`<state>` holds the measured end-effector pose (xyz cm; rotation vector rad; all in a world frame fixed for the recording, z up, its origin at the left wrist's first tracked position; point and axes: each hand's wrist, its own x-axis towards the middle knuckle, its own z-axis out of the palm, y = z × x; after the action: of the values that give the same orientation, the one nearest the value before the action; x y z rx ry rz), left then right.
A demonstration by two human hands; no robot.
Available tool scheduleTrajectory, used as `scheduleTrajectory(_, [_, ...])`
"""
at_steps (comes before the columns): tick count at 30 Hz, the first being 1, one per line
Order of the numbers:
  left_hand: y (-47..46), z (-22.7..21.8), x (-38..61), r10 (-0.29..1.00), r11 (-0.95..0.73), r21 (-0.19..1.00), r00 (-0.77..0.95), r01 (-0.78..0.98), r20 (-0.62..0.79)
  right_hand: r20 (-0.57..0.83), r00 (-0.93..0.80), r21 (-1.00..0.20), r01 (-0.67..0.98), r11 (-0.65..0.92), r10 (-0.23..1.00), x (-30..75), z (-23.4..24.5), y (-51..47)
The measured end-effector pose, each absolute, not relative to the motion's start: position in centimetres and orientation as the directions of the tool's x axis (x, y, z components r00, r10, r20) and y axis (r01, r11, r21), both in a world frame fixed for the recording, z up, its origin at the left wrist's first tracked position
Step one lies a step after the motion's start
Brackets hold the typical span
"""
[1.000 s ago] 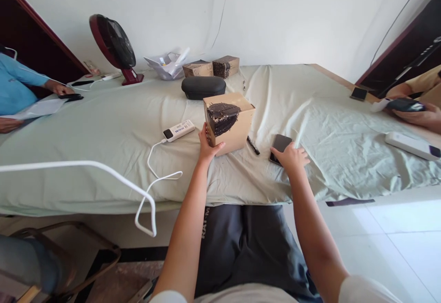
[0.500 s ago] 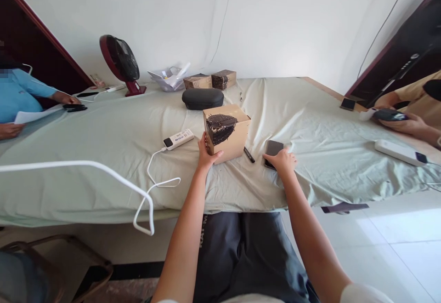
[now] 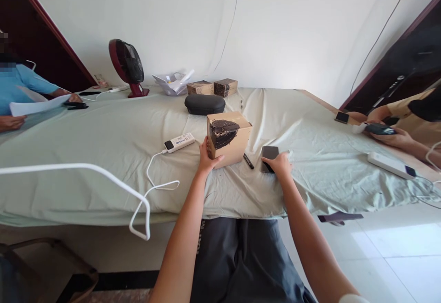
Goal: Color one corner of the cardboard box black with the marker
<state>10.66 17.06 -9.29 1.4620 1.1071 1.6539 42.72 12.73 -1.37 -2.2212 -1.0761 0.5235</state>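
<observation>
My left hand (image 3: 208, 158) grips the lower left side of a brown cardboard box (image 3: 237, 144), thumb across its front and fingers round the side. The box stands on the cloth, with a black scribbled-looking patch over its upper left corner. My right hand (image 3: 280, 164) is on a dark smartphone (image 3: 270, 152) lying flat on the table, its thumb over the near part and its fingers along the right side, partly hidden. Between box and phone lies a black marker pen (image 3: 248, 161).
A black zip case (image 3: 204, 104), two more cardboard boxes (image 3: 225, 87), a plastic basket (image 3: 174, 84) and a fan (image 3: 127, 64) stand farther back. Left lies a white power bank (image 3: 179, 142) with a white cable (image 3: 150, 174). People sit at both ends; another power bank (image 3: 391, 165) lies right.
The view has tilted up slightly. My right hand has shifted a little left with the phone, which now lies straighter and nearer the marker. My left hand stays on the box.
</observation>
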Motion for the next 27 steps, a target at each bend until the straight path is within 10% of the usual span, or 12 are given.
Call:
scheduleTrajectory(9, [16.9,-9.5,10.7,0.891,-0.425,0.903,-0.149,0.056,0.429,-0.084,0.422,-0.977,0.145,-0.159,0.903,41.5,-1.7,10.5])
scheduleTrajectory(14, [17.2,-9.6,10.6,0.887,-0.431,0.900,-0.153,0.065,0.436,0.027,0.287,-0.954,-0.279,0.111,0.957,40.4,0.9,8.6])
scheduleTrajectory(23, [17.3,-9.7,10.5,0.890,-0.429,0.902,-0.149,0.050,0.432,0.033,0.081,-0.964,-0.259,0.053,0.996,39.0,2.9,5.7])
scheduleTrajectory(27, [17.3,-9.6,10.5,0.890,-0.430,0.902,-0.150,0.038,0.430,0.016,-0.064,-0.854,-0.521,-0.019,0.998,36.1,5.1,4.4])
